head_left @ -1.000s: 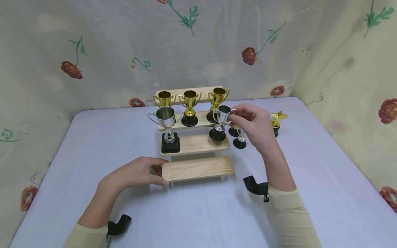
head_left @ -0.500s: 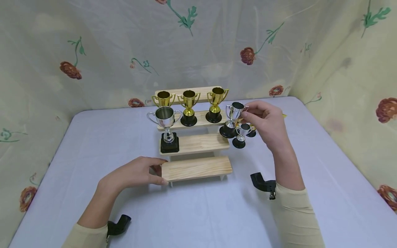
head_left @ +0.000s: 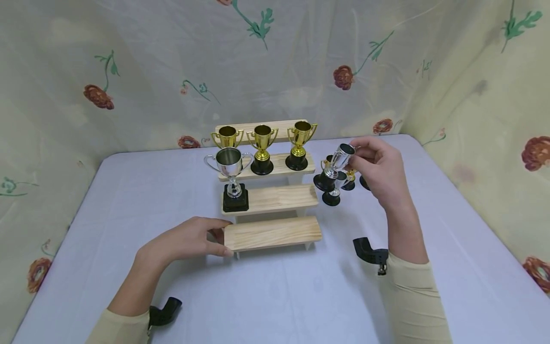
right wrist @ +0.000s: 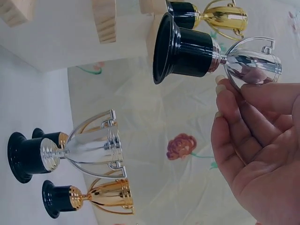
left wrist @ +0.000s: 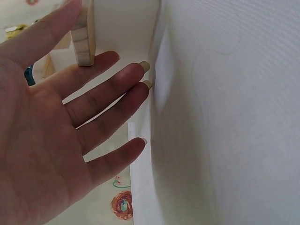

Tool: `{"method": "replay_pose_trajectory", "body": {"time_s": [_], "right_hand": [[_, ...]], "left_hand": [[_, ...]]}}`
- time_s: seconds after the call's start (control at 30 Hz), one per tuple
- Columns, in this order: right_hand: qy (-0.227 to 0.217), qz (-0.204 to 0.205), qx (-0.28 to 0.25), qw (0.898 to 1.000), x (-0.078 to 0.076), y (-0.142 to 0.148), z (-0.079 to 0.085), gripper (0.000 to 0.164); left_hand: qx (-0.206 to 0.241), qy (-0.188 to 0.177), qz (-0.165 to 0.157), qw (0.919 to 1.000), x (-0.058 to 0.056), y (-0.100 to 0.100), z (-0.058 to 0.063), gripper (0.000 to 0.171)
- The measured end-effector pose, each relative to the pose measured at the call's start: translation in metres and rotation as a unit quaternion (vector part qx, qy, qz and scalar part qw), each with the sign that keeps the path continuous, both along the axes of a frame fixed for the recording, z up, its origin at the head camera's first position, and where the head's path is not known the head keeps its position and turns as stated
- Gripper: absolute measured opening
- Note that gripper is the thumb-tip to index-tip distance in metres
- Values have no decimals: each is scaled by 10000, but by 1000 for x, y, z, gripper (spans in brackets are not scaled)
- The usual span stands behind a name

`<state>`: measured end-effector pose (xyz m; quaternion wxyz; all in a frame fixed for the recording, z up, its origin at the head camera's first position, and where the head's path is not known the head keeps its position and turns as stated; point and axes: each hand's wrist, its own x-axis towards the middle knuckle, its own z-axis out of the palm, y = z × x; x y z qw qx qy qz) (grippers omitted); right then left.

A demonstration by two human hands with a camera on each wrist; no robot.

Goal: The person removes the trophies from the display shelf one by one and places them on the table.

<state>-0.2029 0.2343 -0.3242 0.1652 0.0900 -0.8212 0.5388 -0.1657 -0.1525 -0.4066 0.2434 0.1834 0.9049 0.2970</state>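
A: Head view: where's the cup?
B: Silver cup (head_left: 335,167) is off the rack (head_left: 272,235), right of it over the table (head_left: 275,301), tilted, pinched by the right grip (head_left: 381,172). Base overlaps the standing silver cup (head_left: 331,198); can't tell if they touch.
A: How to handle it?
B: I'd raise the base clear of that one, level it, go slow.
A: Containers?
B: Three gold cups (head_left: 263,137), mouths up, second shelf from top. Square-based silver cup (head_left: 234,193) one shelf down. No contents visible; held cup's inside is dark.
A: Left wrist?
B: Left grip (left wrist: 61,126): fingers spread, thumb and index either side of the shelf end (left wrist: 83,42). Light pressure should do, else the rack may shift.
A: Right wrist?
B: Thumb and fingertips pinch the silver cup by bowl and one handle. Off-centre; base might swing, so don't jerk. Another gold cup (right wrist: 110,194) stands beside the standing silver one.
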Motion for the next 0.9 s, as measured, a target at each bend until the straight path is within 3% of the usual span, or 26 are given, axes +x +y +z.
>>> {"method": "replay_pose_trajectory", "body": {"time_s": [0.37,0.9], "right_hand": [[-149,-365,443,9982,0,9,-1,19],[-551,-475,789,9942,0,32,1,23]], "left_hand": [[22,20,-16,10000,-1,0,0,60],[36,41,-9,10000,0,-1,0,64]]}}
